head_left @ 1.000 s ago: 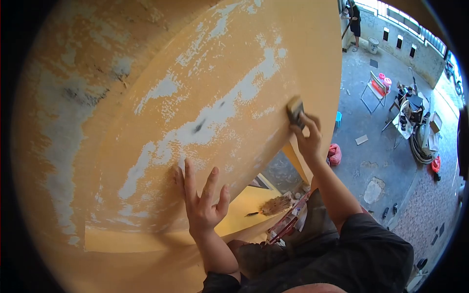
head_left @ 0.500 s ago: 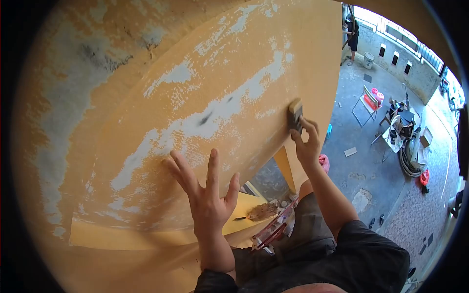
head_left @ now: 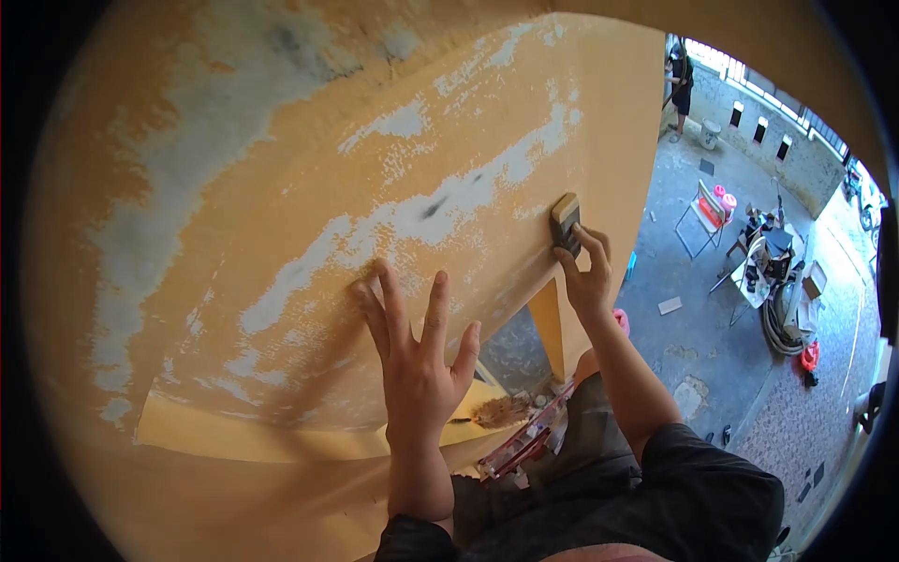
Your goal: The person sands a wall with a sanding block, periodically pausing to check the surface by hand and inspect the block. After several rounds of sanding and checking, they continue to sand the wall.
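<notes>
A yellow-orange wall (head_left: 281,169) with patches of scraped white fills most of the view. My left hand (head_left: 420,361) lies flat against it with fingers spread, holding nothing. My right hand (head_left: 588,272) grips a small tan and grey sanding block (head_left: 565,221) and presses it to the wall near the wall's right edge, beside a long white worn streak (head_left: 440,211).
Far below are a concrete yard floor (head_left: 698,309), a folding chair (head_left: 700,211), a cluttered table (head_left: 763,248) and coiled hose. A person stands at the far wall (head_left: 681,80). A broom (head_left: 496,410) and a red-framed ladder part (head_left: 524,440) lie just under me.
My left hand slid up and right along the wall and stayed spread. The right hand with the block shifted only slightly; the view tilted upward.
</notes>
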A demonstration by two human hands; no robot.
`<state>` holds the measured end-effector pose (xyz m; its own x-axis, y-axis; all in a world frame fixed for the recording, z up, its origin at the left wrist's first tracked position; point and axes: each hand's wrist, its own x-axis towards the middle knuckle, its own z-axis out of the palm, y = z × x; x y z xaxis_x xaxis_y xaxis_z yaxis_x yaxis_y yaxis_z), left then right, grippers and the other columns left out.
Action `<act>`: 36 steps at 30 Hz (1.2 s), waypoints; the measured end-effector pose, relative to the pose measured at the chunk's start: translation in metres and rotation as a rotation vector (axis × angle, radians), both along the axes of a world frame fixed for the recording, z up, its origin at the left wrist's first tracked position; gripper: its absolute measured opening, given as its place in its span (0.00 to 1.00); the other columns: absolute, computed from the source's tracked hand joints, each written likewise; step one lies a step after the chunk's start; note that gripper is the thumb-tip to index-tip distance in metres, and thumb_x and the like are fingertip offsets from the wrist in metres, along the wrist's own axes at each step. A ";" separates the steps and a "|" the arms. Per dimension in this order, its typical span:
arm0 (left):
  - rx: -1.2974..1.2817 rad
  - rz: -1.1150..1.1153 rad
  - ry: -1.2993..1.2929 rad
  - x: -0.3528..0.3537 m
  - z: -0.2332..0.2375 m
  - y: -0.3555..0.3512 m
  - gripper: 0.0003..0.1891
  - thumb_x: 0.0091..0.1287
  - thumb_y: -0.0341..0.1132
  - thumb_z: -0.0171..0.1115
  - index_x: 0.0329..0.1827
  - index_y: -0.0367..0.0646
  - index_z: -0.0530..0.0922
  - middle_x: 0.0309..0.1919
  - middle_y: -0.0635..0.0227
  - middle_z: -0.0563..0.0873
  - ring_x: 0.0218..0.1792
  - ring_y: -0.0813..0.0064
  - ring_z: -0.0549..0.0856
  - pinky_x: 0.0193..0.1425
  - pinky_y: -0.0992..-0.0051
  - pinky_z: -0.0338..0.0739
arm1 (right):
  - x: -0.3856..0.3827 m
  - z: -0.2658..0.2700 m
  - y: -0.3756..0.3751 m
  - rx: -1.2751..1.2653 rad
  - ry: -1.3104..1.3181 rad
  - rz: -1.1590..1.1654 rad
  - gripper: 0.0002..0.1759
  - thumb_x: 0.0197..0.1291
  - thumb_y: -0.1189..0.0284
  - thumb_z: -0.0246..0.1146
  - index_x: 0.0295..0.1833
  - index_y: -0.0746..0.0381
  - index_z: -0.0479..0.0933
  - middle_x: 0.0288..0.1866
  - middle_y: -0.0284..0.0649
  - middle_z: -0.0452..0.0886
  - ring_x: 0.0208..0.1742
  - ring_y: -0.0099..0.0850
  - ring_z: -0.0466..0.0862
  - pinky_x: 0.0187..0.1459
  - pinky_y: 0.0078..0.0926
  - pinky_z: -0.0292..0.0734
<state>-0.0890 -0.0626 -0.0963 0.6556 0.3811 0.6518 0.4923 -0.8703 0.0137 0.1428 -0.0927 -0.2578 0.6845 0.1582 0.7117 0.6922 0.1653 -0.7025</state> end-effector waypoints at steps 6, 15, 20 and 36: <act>-0.047 0.110 -0.079 -0.005 -0.003 -0.009 0.32 0.62 0.43 0.63 0.70 0.48 0.66 0.74 0.44 0.50 0.73 0.34 0.47 0.72 0.41 0.50 | -0.002 -0.039 0.002 -0.081 -0.128 -0.092 0.24 0.52 0.76 0.70 0.56 0.63 0.75 0.47 0.51 0.77 0.48 0.48 0.78 0.50 0.38 0.74; 0.017 0.414 0.000 -0.013 -0.016 -0.014 0.34 0.63 0.48 0.60 0.73 0.52 0.62 0.75 0.50 0.50 0.74 0.37 0.42 0.72 0.38 0.38 | -0.018 -0.029 0.003 -0.064 -0.142 -0.055 0.24 0.52 0.75 0.70 0.56 0.63 0.74 0.47 0.50 0.76 0.49 0.46 0.77 0.49 0.38 0.74; 0.059 0.477 0.011 -0.007 -0.030 -0.011 0.37 0.62 0.49 0.60 0.74 0.52 0.60 0.75 0.48 0.49 0.74 0.36 0.42 0.71 0.36 0.39 | -0.012 0.030 0.007 -0.009 -0.107 -0.001 0.24 0.53 0.77 0.69 0.56 0.63 0.73 0.48 0.50 0.76 0.49 0.44 0.78 0.50 0.37 0.75; -0.030 0.493 0.003 0.000 -0.024 -0.021 0.39 0.62 0.51 0.61 0.75 0.52 0.58 0.75 0.47 0.50 0.73 0.34 0.44 0.70 0.34 0.41 | 0.003 -0.022 -0.004 -0.012 0.047 -0.014 0.22 0.51 0.74 0.71 0.54 0.61 0.76 0.46 0.48 0.77 0.47 0.45 0.78 0.49 0.38 0.74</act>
<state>-0.0888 -0.0840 -0.1203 0.3949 0.6647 0.6342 0.8452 -0.5334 0.0328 0.1462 -0.0966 -0.2803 0.7193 0.1569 0.6767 0.6605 0.1472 -0.7362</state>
